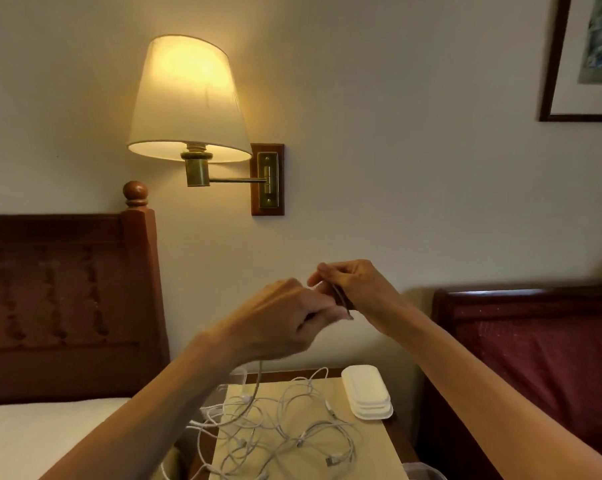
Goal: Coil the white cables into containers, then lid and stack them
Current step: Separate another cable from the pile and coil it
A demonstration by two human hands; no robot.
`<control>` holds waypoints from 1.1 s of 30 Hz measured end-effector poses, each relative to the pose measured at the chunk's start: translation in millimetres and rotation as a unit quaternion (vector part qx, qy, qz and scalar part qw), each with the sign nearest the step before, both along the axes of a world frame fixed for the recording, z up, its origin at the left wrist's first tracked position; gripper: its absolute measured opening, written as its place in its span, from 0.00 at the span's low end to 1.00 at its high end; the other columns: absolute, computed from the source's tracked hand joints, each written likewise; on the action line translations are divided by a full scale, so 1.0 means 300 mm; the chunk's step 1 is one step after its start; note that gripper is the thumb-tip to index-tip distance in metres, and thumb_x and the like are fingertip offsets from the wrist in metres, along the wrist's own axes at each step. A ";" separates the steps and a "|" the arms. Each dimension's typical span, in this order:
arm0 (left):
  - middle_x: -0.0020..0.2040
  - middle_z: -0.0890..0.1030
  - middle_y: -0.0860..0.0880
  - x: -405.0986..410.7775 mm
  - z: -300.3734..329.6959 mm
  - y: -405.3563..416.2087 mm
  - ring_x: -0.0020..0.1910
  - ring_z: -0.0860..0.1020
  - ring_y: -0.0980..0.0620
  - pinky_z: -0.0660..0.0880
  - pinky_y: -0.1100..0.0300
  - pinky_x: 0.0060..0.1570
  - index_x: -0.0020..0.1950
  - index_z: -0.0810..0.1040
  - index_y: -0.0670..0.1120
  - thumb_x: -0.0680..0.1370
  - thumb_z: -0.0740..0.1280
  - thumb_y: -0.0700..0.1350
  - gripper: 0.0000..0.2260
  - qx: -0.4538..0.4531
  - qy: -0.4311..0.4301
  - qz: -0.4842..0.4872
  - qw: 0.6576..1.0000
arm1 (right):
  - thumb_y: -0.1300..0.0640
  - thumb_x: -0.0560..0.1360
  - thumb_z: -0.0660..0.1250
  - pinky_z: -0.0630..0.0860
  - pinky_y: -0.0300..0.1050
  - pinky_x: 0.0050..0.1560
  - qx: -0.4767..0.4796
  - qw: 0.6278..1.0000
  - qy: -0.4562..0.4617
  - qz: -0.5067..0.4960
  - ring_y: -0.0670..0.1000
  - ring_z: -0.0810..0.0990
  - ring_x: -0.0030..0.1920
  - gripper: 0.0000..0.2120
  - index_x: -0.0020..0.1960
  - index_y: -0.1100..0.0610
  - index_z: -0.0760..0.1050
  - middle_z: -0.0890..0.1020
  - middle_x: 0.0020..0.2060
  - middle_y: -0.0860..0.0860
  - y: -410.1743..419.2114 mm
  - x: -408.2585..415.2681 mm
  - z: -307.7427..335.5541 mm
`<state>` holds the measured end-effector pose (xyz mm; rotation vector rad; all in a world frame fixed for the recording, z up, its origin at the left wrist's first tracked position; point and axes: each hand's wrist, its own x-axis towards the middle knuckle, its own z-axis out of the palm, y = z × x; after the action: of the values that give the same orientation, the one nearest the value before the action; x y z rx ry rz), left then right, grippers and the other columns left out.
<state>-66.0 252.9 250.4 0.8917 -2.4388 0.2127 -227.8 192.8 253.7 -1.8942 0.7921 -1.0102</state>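
Both my hands are raised in front of the wall, above the bedside table [372, 452]. My left hand [278, 320] has its fingers curled round a white cable that hangs down from it [258, 386] to the table. My right hand [351, 289] pinches the coiled part of the same cable between thumb and fingers, touching the left hand. A tangle of several white cables [285, 427] lies spread on the tabletop. A stack of white lids [367, 391] sits at the table's back right. A clear container [237, 375] stands at the back left, partly hidden by my left arm.
A lit wall lamp [188, 98] hangs above left. A wooden headboard [67, 299] and white bed [33, 438] lie left of the table, a dark red chair [534, 341] right. A clear container rim [424, 471] shows at the bottom edge.
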 end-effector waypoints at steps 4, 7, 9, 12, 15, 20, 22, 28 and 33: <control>0.29 0.67 0.63 0.037 0.027 -0.035 0.25 0.69 0.62 0.62 0.72 0.31 0.43 0.75 0.52 0.83 0.58 0.50 0.11 -0.129 0.058 0.028 0.989 | 0.53 0.83 0.54 0.75 0.39 0.31 0.024 0.999 -0.021 0.032 0.48 0.77 0.26 0.19 0.45 0.62 0.78 0.79 0.26 0.52 0.008 -0.007 -0.004; 0.31 0.71 0.59 0.056 0.022 -0.078 0.28 0.71 0.59 0.66 0.66 0.31 0.43 0.77 0.46 0.82 0.58 0.51 0.14 -0.179 0.126 0.053 0.974 | 0.54 0.84 0.51 0.71 0.38 0.29 0.092 0.988 -0.052 0.113 0.47 0.71 0.24 0.20 0.47 0.62 0.78 0.74 0.24 0.51 0.014 -0.005 -0.004; 0.32 0.73 0.55 0.062 0.015 -0.098 0.30 0.73 0.57 0.69 0.64 0.32 0.43 0.76 0.44 0.82 0.57 0.54 0.16 -0.149 0.194 0.070 0.967 | 0.53 0.84 0.51 0.68 0.37 0.28 0.158 0.964 -0.097 0.189 0.46 0.68 0.24 0.20 0.47 0.62 0.77 0.70 0.24 0.49 0.019 -0.010 0.000; 0.39 0.78 0.52 0.072 0.003 -0.109 0.38 0.76 0.57 0.73 0.65 0.39 0.49 0.77 0.42 0.80 0.59 0.56 0.17 -0.033 0.274 0.072 0.958 | 0.53 0.84 0.52 0.63 0.36 0.27 0.199 0.943 -0.135 0.232 0.44 0.62 0.23 0.18 0.46 0.60 0.77 0.64 0.23 0.47 0.022 -0.006 -0.001; 0.40 0.80 0.61 0.084 -0.011 -0.091 0.40 0.77 0.63 0.72 0.69 0.43 0.55 0.79 0.42 0.81 0.57 0.48 0.15 0.131 0.308 0.015 0.942 | 0.53 0.84 0.52 0.60 0.37 0.27 0.226 0.928 -0.165 0.247 0.44 0.59 0.24 0.17 0.43 0.58 0.75 0.62 0.23 0.46 0.020 0.002 -0.006; 0.34 0.69 0.47 0.097 -0.035 -0.083 0.34 0.65 0.51 0.64 0.57 0.34 0.40 0.79 0.45 0.79 0.61 0.56 0.17 0.191 0.408 0.015 0.893 | 0.53 0.83 0.52 0.70 0.39 0.32 0.272 0.906 -0.208 0.248 0.47 0.67 0.27 0.18 0.40 0.57 0.73 0.68 0.26 0.49 0.034 0.023 -0.008; 0.34 0.69 0.47 0.088 -0.034 -0.096 0.34 0.65 0.49 0.63 0.57 0.33 0.41 0.78 0.42 0.80 0.62 0.53 0.17 0.180 0.436 0.032 0.881 | 0.53 0.84 0.51 0.76 0.41 0.37 0.279 0.901 -0.231 0.240 0.49 0.74 0.32 0.18 0.41 0.58 0.73 0.73 0.30 0.52 0.042 0.044 -0.013; 0.29 0.71 0.52 0.072 -0.052 -0.116 0.25 0.66 0.59 0.63 0.69 0.28 0.44 0.81 0.39 0.81 0.62 0.48 0.15 0.146 0.448 0.045 0.881 | 0.54 0.85 0.50 0.60 0.37 0.26 0.266 0.914 -0.249 0.177 0.45 0.59 0.24 0.17 0.43 0.57 0.72 0.62 0.25 0.47 0.031 0.054 -0.010; 0.30 0.68 0.47 0.179 -0.158 -0.150 0.26 0.64 0.53 0.62 0.59 0.26 0.41 0.79 0.46 0.79 0.61 0.53 0.14 0.236 0.414 0.027 0.879 | 0.56 0.84 0.50 0.54 0.37 0.24 0.283 0.903 -0.280 0.162 0.44 0.55 0.22 0.17 0.40 0.55 0.70 0.58 0.23 0.45 0.017 -0.008 0.051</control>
<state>-12.2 208.0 202.9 0.9794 -1.6574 -0.6542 -230.1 197.7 269.1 -1.1003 0.3514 -0.9162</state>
